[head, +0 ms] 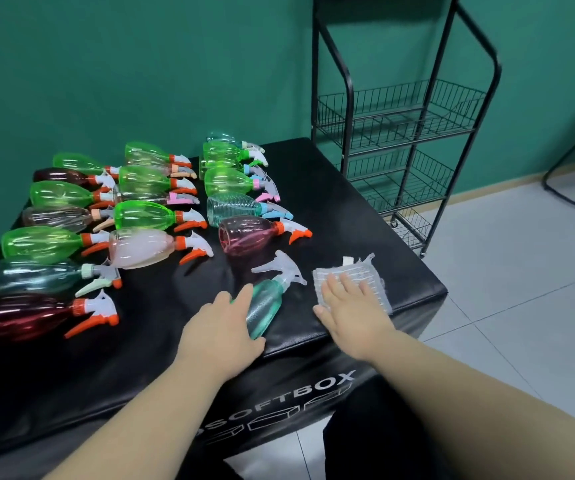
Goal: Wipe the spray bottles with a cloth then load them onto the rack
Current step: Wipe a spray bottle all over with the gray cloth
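Note:
A small teal spray bottle (268, 303) with a clear white trigger lies on the black padded box (348, 209), nozzle pointing away. My left hand (222, 332) rests flat over its base end, fingers straight. Just to the right lies a white folded cloth (365, 275); my right hand (351, 313) lies flat on its near part. Several other spray bottles lie in rows across the box, among them a pink one (248, 237) and a pale pink one (142, 247). A black wire rack (400, 119) stands beyond the box's far right corner, its baskets bare.
A dark red bottle (26, 317) lies at the box's near left. The green wall runs behind the box. Grey tiled floor (521, 271) spreads to the right, with a black metal frame leg (566, 188) at the far right edge.

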